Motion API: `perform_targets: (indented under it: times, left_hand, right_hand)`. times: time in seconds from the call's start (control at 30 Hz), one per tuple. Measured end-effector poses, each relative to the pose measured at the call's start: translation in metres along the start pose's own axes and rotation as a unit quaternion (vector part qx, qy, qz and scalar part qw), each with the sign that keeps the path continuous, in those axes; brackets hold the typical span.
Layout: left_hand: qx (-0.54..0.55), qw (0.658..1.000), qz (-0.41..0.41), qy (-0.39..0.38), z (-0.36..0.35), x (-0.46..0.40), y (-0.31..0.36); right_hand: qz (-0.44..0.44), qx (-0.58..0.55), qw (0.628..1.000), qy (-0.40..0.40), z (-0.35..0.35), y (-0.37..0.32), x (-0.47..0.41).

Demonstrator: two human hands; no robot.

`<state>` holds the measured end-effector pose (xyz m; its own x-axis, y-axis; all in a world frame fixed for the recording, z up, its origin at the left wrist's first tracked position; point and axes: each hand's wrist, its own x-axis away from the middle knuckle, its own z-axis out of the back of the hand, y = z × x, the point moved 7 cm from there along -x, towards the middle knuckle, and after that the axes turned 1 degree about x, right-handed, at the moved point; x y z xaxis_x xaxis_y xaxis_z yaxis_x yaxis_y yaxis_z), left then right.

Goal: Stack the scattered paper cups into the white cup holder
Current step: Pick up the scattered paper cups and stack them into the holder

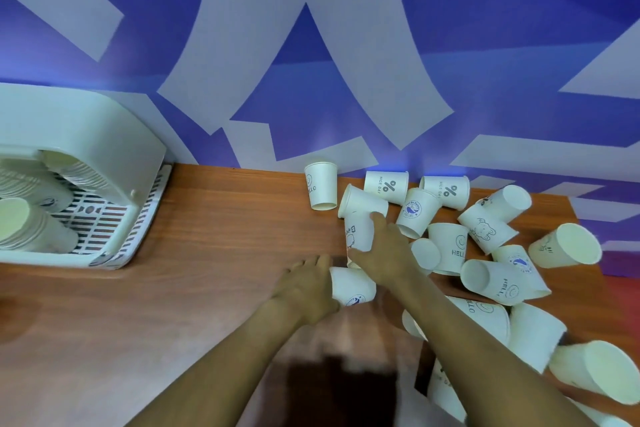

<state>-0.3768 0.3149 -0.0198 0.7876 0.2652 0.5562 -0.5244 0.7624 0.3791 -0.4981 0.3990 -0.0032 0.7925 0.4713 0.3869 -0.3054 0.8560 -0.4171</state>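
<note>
both forearms reach up from six o'clock over the wooden table (214, 218). left hand (306, 288) curls around a lying cup (351, 286); right hand (384, 250) grips what seems an upright cup (358, 232). scattered cups (491, 253) spread toward three o'clock; white cup holder (86, 135) sits at nine o'clock, stacks inside.

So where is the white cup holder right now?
In the head view the white cup holder sits at the far left of the wooden table, against the wall, well apart from the scattered cups on the right.

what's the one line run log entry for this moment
left hand grips lying cup | right hand grips second cup | holder at left
</note>
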Motion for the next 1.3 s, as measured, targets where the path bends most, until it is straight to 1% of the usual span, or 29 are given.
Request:
perform_targets:
  times: [0.1,0.2,0.33,0.53,0.7,0.8,0.97,1.07,1.17,1.3]
  left_hand:
    - [0.037,0.999,0.01,0.008,0.016,0.013,-0.014]
    - [0.06,0.996,0.016,0.056,0.037,0.036,-0.026]
    - [0.119,0.985,0.011,0.127,0.061,0.076,-0.043]
    - [0.084,0.975,0.022,0.206,0.103,0.128,-0.072]
    - [0.058,0.976,0.002,0.21,0.116,0.15,-0.089]
    - [0.059,0.974,-0.012,0.217,0.125,0.154,-0.101]
    - [0.054,0.978,-0.066,0.19,0.127,0.163,-0.122]
    - [0.049,0.978,-0.086,0.182,0.141,0.176,-0.161]
    - [0.058,0.977,-0.087,0.186,0.166,0.19,-0.214]
    - [0.078,0.968,-0.091,0.221,0.201,0.205,-0.277]
  right_hand:
    - [0.016,-0.032,0.998,0.05,0.022,-0.012,0.016]
    - [0.039,-0.012,0.996,0.076,0.043,-0.028,0.034]
    - [0.073,0.018,0.996,0.044,0.044,-0.053,0.055]
    - [0.086,-0.066,0.993,0.037,0.024,-0.091,0.08]
    - [0.104,-0.125,0.985,0.057,0.015,-0.111,0.106]
    - [0.097,-0.111,0.986,0.078,0.021,-0.117,0.118]
    - [0.072,-0.119,0.984,0.112,0.015,-0.143,0.135]
    - [0.073,-0.132,0.98,0.129,-0.004,-0.183,0.149]
    - [0.073,-0.131,0.979,0.139,-0.03,-0.229,0.16]
    - [0.074,-0.157,0.97,0.171,-0.054,-0.285,0.167]
